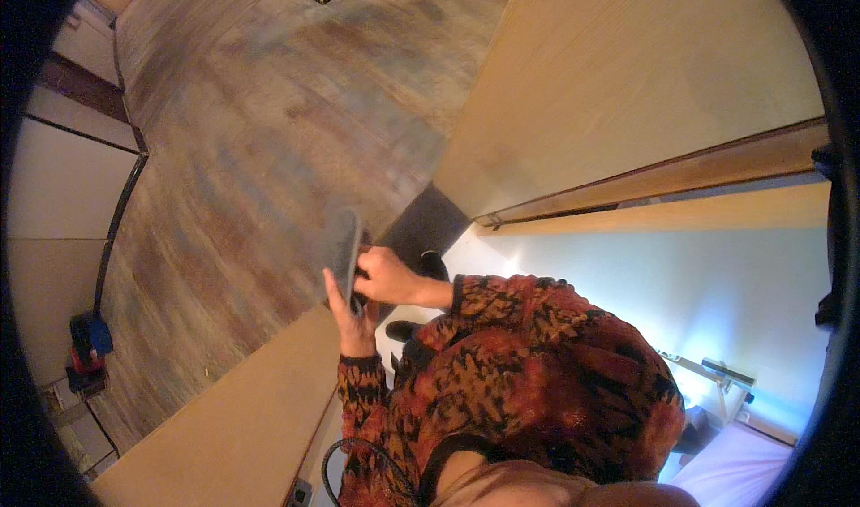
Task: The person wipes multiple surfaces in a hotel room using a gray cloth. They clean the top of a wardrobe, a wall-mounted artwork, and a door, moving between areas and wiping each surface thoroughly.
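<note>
A flat grey device with rounded corners (344, 255), seemingly a smartphone, is held upright in front of my body, seen at a steep angle. My left hand (355, 322) grips its lower part, with the thumb along the near left side. My right hand (390, 277) is at the device's right side with its fingers curled. Those fingertips are partly hidden, so I cannot tell whether they grip the device or only touch it. Both forearms are in red, brown and black patterned sleeves (500, 299).
I stand in a doorway with a dark threshold strip (426, 221). Ahead lies a wood-look floor (269, 171). A tan wooden panel (625, 97) rises at right, and a pale door (645, 265) with a handle (729, 371) is beside me. A blue and red object (91, 342) stands by the left wall.
</note>
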The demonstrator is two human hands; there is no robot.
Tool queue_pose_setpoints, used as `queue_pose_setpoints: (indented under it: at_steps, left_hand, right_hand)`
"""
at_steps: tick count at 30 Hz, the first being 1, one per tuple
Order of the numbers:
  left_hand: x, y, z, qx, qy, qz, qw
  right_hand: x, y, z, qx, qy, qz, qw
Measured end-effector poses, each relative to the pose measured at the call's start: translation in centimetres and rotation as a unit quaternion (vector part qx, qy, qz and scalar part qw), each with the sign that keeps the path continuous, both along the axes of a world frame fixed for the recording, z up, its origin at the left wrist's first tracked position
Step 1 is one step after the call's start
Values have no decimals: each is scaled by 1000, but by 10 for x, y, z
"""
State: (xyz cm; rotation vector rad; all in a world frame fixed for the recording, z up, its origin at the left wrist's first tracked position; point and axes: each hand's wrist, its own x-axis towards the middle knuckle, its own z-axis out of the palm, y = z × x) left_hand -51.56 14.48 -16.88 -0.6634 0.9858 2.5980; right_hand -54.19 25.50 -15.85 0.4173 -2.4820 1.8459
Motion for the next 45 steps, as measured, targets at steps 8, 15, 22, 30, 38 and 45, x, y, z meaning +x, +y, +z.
queue_pose_setpoints:
  at_steps: [8,15,22,30,38,45]
  left_hand:
    - [-70,126,4,-6,63,-131,989]
    - [-105,201,24,-36,168,-204,964]
    - [-141,231,47,-20,226,-234,945]
    - [-167,201,46,168,253,-324,896]
    - [-206,208,20,188,0,-335,923]
    - [-271,287,131,45,488,-220,843]
  right_hand:
    - [-12,119,12,-14,-59,-106,992]
    - [-18,182,63,-19,-68,-217,974]
    - [-30,192,111,159,64,-262,950]
    - [-80,190,118,407,-38,-168,897]
    - [-87,199,177,449,214,-252,830]
    - [-54,252,215,549,404,-529,506]
